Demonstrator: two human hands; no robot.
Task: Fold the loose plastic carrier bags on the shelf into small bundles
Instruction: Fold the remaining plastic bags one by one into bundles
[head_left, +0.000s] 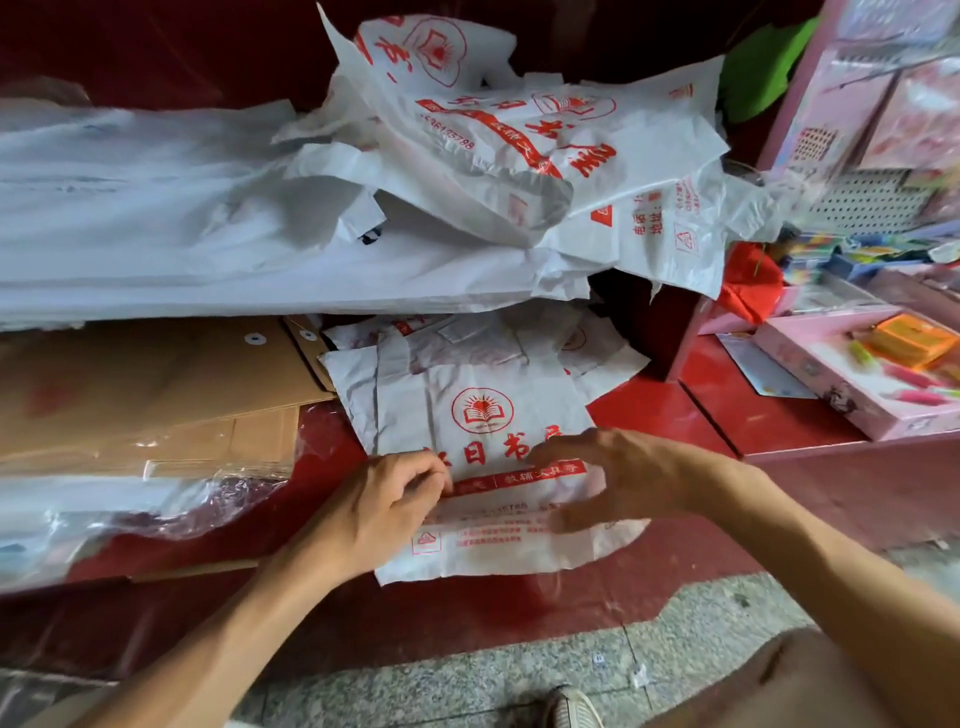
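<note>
Left hand (382, 501): fingers curled, pinching the flat carrier bag (483, 441) near its left edge. Right hand (613, 480): fingers spread wide and blurred over the bag's right side; contact cannot be determined. The bag lies printed side up at the front edge of the red shelf (670, 415). Behind it, loose bags (519, 145) are heaped; brown envelopes (156, 395) lie to the left

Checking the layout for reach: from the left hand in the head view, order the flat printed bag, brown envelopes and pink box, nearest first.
From the left hand:
1. Flat printed bag, touching it.
2. Brown envelopes, up-left.
3. Pink box, far right.
</note>
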